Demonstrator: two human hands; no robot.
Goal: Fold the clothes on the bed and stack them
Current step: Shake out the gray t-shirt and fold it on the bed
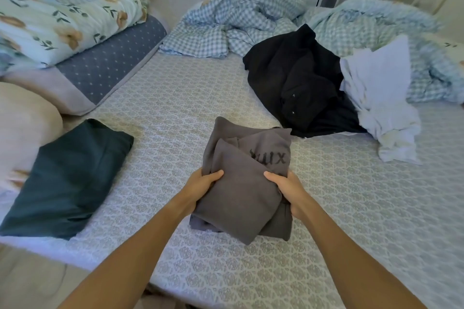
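Our left hand (200,184) and right hand (285,187) clamp a folded grey garment (241,183) above the bed (175,98). A folded green piece (67,180) lies left; black (296,83) and white (381,98) clothes wait beyond. Loose layers could slip and unfold.

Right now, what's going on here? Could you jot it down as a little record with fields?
setting: bed with a patterned sheet
in hand: folded grey garment with dark lettering
left hand: grips the garment's left edge
right hand: grips its right edge
already folded: dark green garment, lying to the left
not yet folded: black garment and white garment, heaped at right
behind: rumpled checked bedding
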